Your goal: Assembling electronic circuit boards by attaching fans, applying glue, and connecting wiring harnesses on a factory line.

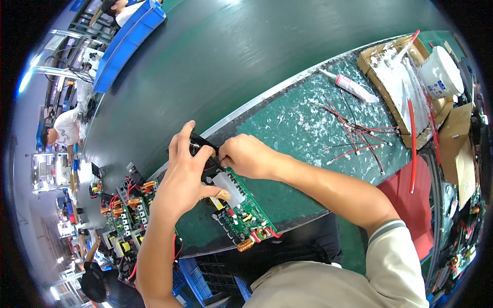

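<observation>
A green circuit board (246,203) lies at the near edge of the bench, with a pale grey block, a yellow-wrapped part and a copper coil on it. A black part (197,141) with a shiny round area is at the board's far end. My left hand (177,177) curves around that end, its thumb against the board beside the grey block and its fingers over the black part. My right hand (251,156) is closed at the black part's right side, fingertips pinched together. Whatever lies between those fingertips is hidden.
Several populated boards (126,215) crowd the left. Red and black wires (359,131) and a glue tube (354,87) lie on the white-spotted bench mat (287,123). To the right stand a cardboard box (367,61) and white bucket (439,72). A blue bin (126,46) stands far left; other people work beyond.
</observation>
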A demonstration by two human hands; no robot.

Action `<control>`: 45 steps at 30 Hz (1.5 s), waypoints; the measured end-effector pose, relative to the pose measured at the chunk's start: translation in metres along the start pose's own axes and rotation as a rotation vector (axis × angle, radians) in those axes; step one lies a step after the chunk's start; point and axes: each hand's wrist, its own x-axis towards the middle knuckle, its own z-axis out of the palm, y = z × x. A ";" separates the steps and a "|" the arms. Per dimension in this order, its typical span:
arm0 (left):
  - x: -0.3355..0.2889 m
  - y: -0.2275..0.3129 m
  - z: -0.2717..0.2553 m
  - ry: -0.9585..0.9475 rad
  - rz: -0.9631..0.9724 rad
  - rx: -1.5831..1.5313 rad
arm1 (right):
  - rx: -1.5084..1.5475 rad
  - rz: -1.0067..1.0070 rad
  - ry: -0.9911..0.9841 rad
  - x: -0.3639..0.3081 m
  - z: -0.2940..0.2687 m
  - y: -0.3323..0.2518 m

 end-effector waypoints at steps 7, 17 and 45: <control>-0.009 0.003 0.003 0.069 0.014 0.009 | -0.052 -0.006 0.032 -0.003 0.008 -0.002; -0.013 0.003 0.004 0.115 0.014 0.018 | 0.015 -0.001 0.149 -0.005 0.013 -0.004; 0.003 -0.007 -0.002 -0.003 0.022 -0.043 | -0.001 0.038 0.136 -0.008 0.014 -0.002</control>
